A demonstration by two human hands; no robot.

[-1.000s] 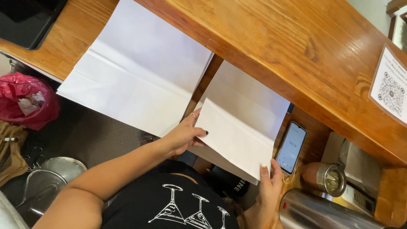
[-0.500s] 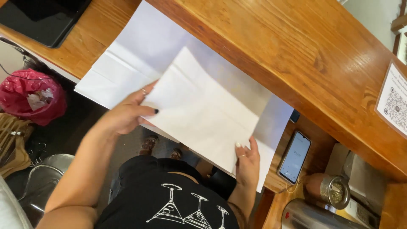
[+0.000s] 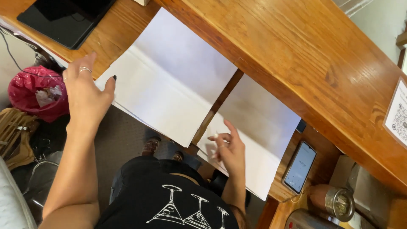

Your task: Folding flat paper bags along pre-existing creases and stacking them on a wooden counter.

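**Operator:** Head view looks straight down on my two hands at a wooden counter [image 3: 114, 40]. My left hand [image 3: 87, 95] is spread open, fingers up and thumb out, its palm at the near corner of the big white paper sheet [image 3: 169, 85]. It grips nothing.

**Observer:** And the other?

**Operator:** My right hand [image 3: 229, 148] is loosely open, fingers parted, resting on the left part of the second white sheet [image 3: 258, 127]. No pinch that I can see.

**Observer:** Where do the sheets lie?

**Operator:** Side by side, with a narrow strip of wood between them, both hanging over the near edge and tucked under the raised wooden ledge [image 3: 305, 55]. A phone [image 3: 300, 166] lies just right of the second sheet, a red bag [image 3: 36, 91] sits below on the left, and a dark tablet [image 3: 63, 19] lies at the top left.
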